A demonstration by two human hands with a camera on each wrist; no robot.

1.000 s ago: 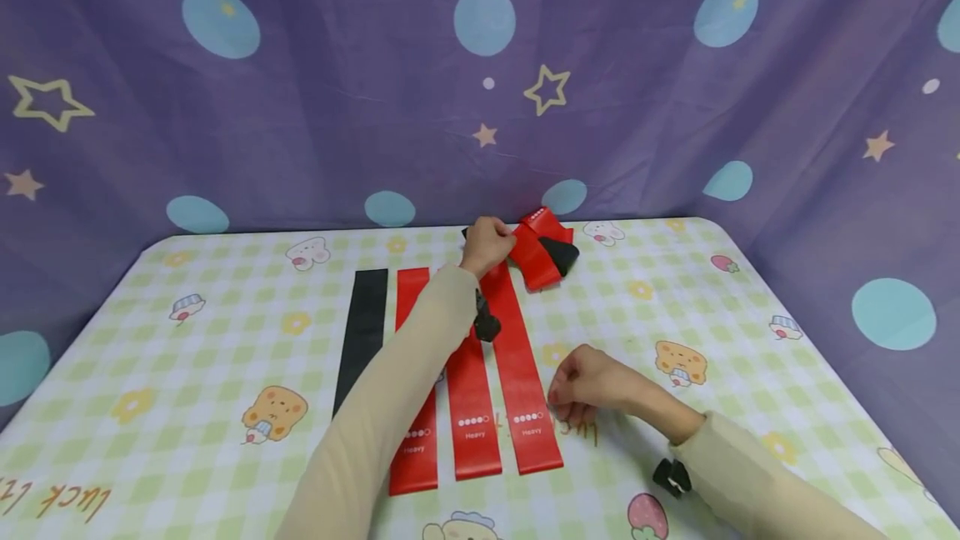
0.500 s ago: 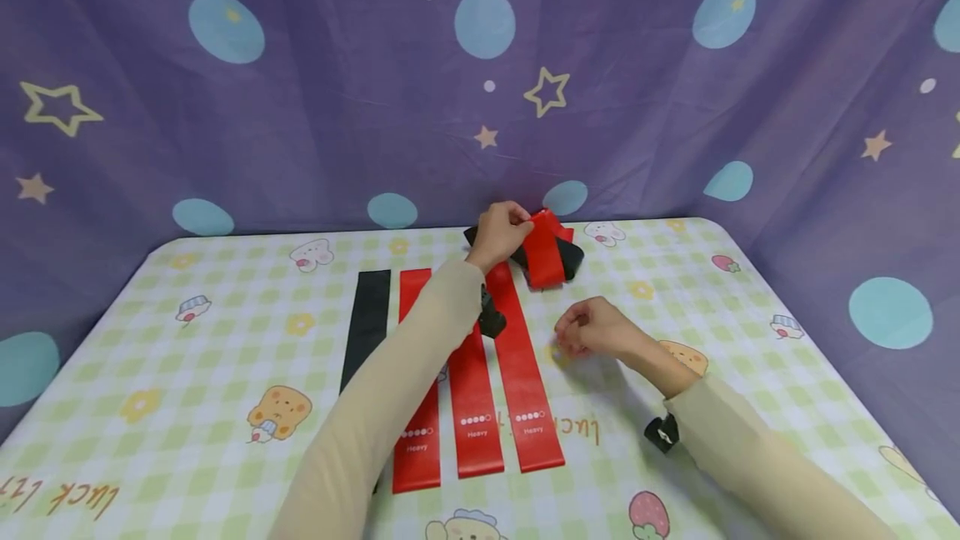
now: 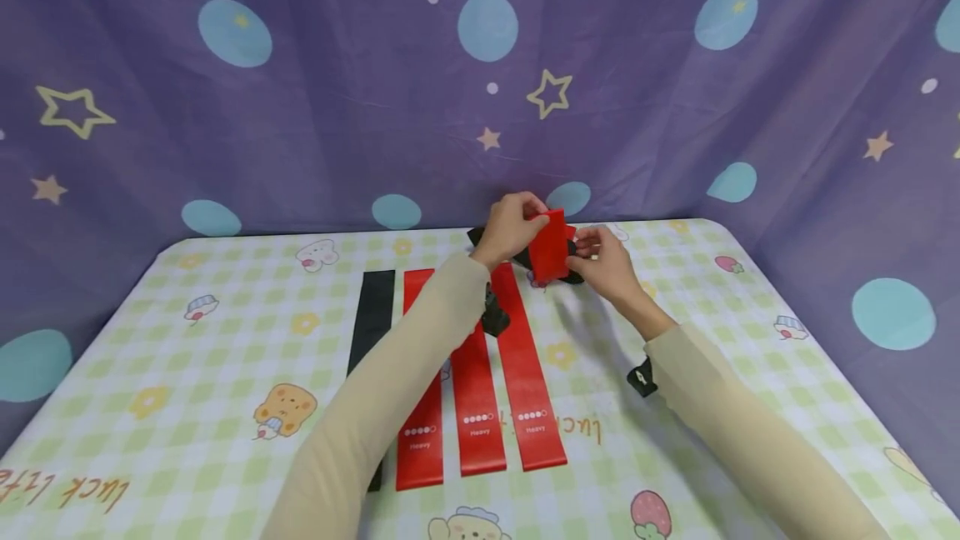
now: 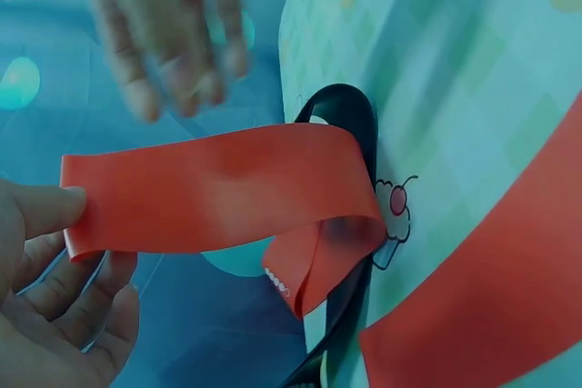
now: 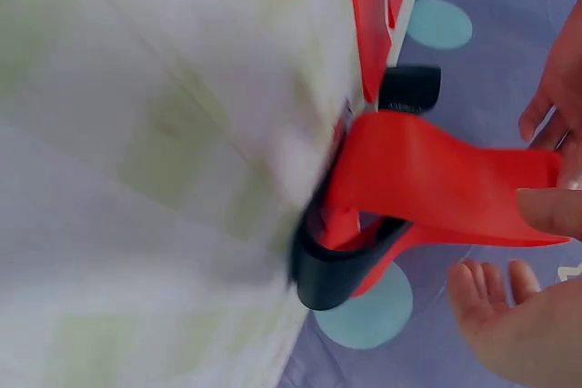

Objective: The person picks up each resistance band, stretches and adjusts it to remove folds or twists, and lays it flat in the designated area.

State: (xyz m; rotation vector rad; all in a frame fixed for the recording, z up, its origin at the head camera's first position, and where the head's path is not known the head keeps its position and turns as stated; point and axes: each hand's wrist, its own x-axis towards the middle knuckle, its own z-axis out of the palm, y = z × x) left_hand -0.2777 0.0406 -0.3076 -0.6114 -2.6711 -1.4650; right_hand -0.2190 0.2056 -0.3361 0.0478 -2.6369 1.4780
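Note:
My left hand (image 3: 513, 227) pinches the end of a red resistance band (image 4: 218, 190) between thumb and fingers, holding it raised at the table's far edge. The rest of that band loops down over a black band (image 5: 327, 283) beneath it. My right hand (image 3: 607, 265) is close on the right side of the raised band, its thumb and fingers apart. In the right wrist view the right thumb (image 5: 550, 211) overlaps the band's end, with the other fingers spread below it. In the left wrist view the right hand is blurred above the band.
Left of the pile, several red bands (image 3: 528, 373) marked "Heavy" and a black band (image 3: 371, 315) lie flat side by side, partly hidden by my left sleeve (image 3: 397, 382). A checked cloth (image 3: 712, 407) covers the table, and a purple curtain (image 3: 337, 107) hangs behind it.
My left hand has taken the red band's end and lifted it off the pile. My right hand has moved from the near table up and away to the raised band.

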